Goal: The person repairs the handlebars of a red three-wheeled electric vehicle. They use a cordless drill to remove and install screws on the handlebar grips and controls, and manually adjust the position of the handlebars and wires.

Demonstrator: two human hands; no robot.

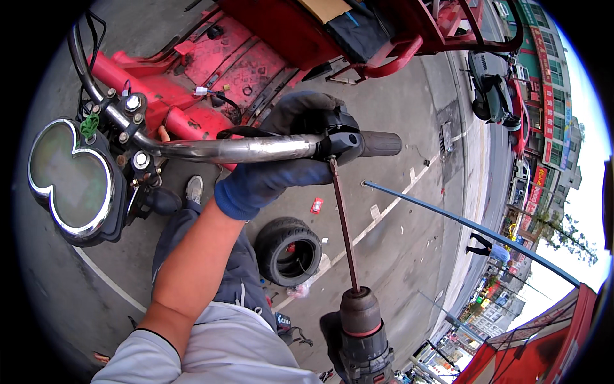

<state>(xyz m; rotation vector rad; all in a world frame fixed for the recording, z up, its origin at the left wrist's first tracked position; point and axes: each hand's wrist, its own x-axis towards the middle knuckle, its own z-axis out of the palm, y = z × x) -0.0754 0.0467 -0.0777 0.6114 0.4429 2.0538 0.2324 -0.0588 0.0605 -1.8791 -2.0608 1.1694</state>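
Observation:
My left hand [281,178], in a blue and grey work glove, is wrapped around a black switch housing [343,144] on a chrome handlebar [236,150]. A black rubber grip [382,143] covers the bar's end beyond it. In a dark glove, my right hand [331,339] holds a cordless drill [366,329] at the lower edge; the frame cuts off most of that hand. From the drill's chuck a long screwdriver bit [345,230] reaches up, its tip at the underside of the housing. Whether the tip sits in a screw cannot be made out.
A twin-dial instrument cluster [77,179] is mounted at the bar's left. Behind lies the red vehicle's floor [224,61] with loose wiring connectors [203,91]. Tires [288,251] rest on the pavement. A blue pole [460,221] slants across the right, towards a red canopy [575,320].

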